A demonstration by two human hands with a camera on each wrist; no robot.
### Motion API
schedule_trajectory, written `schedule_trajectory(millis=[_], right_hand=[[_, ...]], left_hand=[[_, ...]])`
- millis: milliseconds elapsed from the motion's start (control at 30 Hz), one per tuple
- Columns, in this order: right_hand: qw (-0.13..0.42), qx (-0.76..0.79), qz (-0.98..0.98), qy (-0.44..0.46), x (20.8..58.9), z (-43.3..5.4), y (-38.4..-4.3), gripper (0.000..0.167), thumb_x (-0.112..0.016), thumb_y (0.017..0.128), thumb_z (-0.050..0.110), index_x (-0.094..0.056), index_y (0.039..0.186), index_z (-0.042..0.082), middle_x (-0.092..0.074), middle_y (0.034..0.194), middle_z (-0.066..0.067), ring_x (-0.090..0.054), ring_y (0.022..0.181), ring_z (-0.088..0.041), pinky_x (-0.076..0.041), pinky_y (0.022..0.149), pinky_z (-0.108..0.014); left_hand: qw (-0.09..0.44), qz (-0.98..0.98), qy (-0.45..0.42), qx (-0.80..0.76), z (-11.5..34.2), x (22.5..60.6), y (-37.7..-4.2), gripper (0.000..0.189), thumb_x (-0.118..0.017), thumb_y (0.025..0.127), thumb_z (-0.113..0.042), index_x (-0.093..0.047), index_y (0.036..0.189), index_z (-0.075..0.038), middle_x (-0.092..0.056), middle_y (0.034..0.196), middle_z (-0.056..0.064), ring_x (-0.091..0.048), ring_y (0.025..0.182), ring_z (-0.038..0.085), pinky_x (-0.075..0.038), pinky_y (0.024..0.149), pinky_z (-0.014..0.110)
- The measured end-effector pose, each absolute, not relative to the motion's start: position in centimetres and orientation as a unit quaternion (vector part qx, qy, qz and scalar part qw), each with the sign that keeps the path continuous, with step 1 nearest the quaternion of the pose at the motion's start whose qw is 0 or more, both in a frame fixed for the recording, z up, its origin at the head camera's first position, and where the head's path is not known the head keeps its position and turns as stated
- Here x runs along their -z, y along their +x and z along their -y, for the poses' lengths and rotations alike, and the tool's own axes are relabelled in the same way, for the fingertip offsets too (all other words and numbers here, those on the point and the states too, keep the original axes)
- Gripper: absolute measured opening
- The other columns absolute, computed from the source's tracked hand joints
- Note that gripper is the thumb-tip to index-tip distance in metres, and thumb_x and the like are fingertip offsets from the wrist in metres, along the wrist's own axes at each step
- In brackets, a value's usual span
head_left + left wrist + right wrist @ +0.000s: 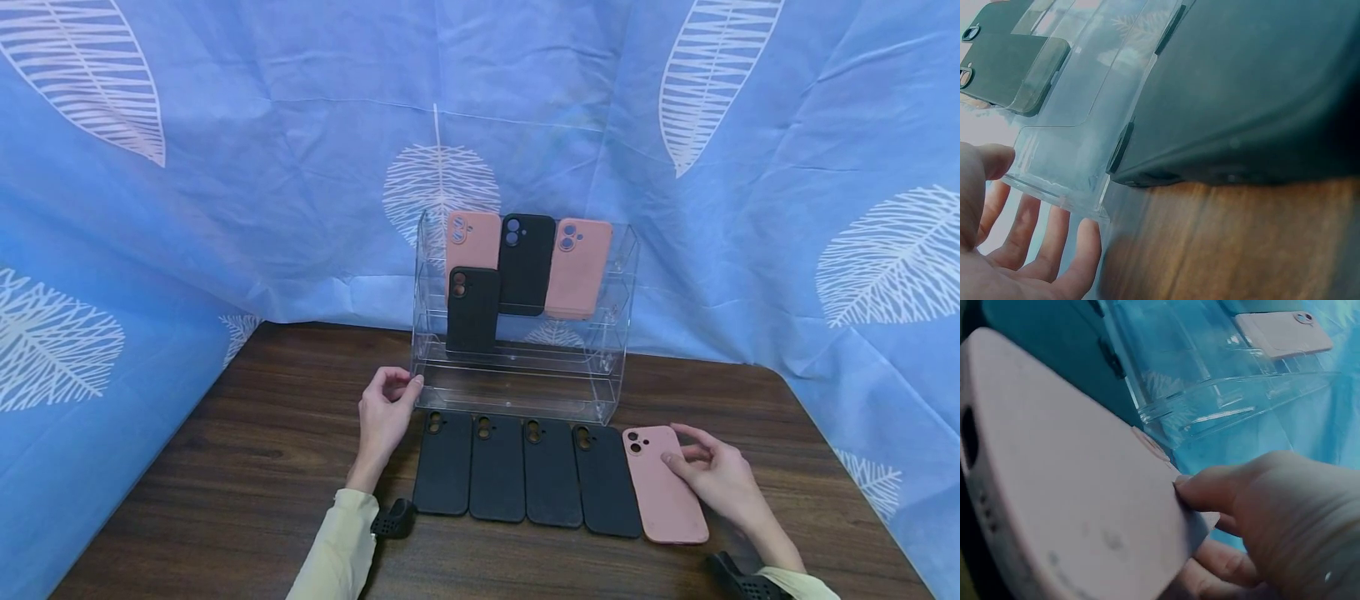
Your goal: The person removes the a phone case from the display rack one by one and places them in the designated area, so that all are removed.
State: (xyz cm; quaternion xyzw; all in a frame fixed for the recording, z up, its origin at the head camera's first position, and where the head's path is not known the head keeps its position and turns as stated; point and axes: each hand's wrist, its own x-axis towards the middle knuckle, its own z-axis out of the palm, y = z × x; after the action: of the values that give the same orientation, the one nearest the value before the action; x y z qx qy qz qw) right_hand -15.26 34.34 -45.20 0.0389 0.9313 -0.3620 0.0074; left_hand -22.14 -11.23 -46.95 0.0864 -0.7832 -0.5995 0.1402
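The pink phone case [663, 500] lies at the lower right of the head view, at the right end of a row of four black phone cases [497, 471] on the wooden table [247, 475]. The right hand [723, 483] pinches it by the upper right edge: thumb on the back face, fingers at the side and partly hidden beneath. The left hand [385, 417], near the centre of the head view, holds the lower left side of the clear stand [517, 387], thumb on the front edge, fingers curled along the side wall; fingertip pressure cannot be judged. Grip the case by its edge, leaving the camera cut-outs uncovered. Its left edge lies close against the nearest black case; whether they touch cannot be told. Draw the pink case slightly to the right before raising it, so that the row stays aligned. Apply light thumb pressure only, as the shell will probably flex. Brace the stand with the left hand without pulling, since a clear frame of this kind may slide or tip and upset the two pink and two black cases standing on its tiers at upper centre. Move the case clear of the stand's lower right corner.
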Motion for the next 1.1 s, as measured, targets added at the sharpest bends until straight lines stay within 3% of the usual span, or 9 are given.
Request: schedule_trajectory(millis=[167, 433, 900, 1100], right_hand=[[-0.030, 0.285, -0.958, 0.004, 45.22, -34.28, -15.24, 0.057, -0.072, 0.094, 0.021, -0.054, 0.140, -0.006, -0.075, 0.103, -0.024, -0.074, 0.073, -0.016, -0.057, 0.060, -0.029], [-0.058, 0.225, -0.973, -0.008, 45.46, -34.08, -15.42, 0.048, -0.074, 0.092, 0.021, -0.062, 0.130, -0.005, -0.074, 0.090, -0.010, -0.071, 0.069, -0.015, -0.055, 0.067, -0.042], [-0.076, 0.220, -0.972, -0.002, 45.26, -34.00, -15.26, 0.039, -0.073, 0.093, 0.021, -0.067, 0.122, -0.003, -0.074, 0.090, -0.009, -0.069, 0.068, -0.012, -0.051, 0.065, -0.035], [-0.136, 0.236, -0.962, -0.017, 44.92, -33.77, -15.20, 0.033, -0.076, 0.091, 0.020, -0.071, 0.119, 0.002, -0.074, 0.092, -0.007, -0.063, 0.068, 0.002, -0.049, 0.065, -0.028]], left_hand=[[0.143, 0.781, 0.084, 0.603, 11.26, 47.00, -22.14, 0.027, -0.071, 0.096, -0.033, -0.064, 0.113, -0.012, -0.069, 0.117, 0.009, -0.070, 0.104, 0.028, -0.057, 0.084, 0.034], [0.140, 0.779, 0.085, 0.605, 11.28, 47.01, -22.07, 0.027, -0.071, 0.096, -0.033, -0.064, 0.113, -0.013, -0.069, 0.117, 0.009, -0.070, 0.104, 0.028, -0.057, 0.084, 0.033], [0.145, 0.780, 0.081, 0.603, 11.21, 47.06, -22.08, 0.026, -0.071, 0.096, -0.031, -0.064, 0.112, -0.012, -0.069, 0.116, 0.010, -0.070, 0.104, 0.028, -0.056, 0.084, 0.034], [0.154, 0.779, 0.079, 0.603, 11.16, 47.08, -22.16, 0.024, -0.072, 0.096, -0.029, -0.065, 0.112, -0.011, -0.069, 0.115, 0.011, -0.069, 0.104, 0.029, -0.057, 0.085, 0.037]])
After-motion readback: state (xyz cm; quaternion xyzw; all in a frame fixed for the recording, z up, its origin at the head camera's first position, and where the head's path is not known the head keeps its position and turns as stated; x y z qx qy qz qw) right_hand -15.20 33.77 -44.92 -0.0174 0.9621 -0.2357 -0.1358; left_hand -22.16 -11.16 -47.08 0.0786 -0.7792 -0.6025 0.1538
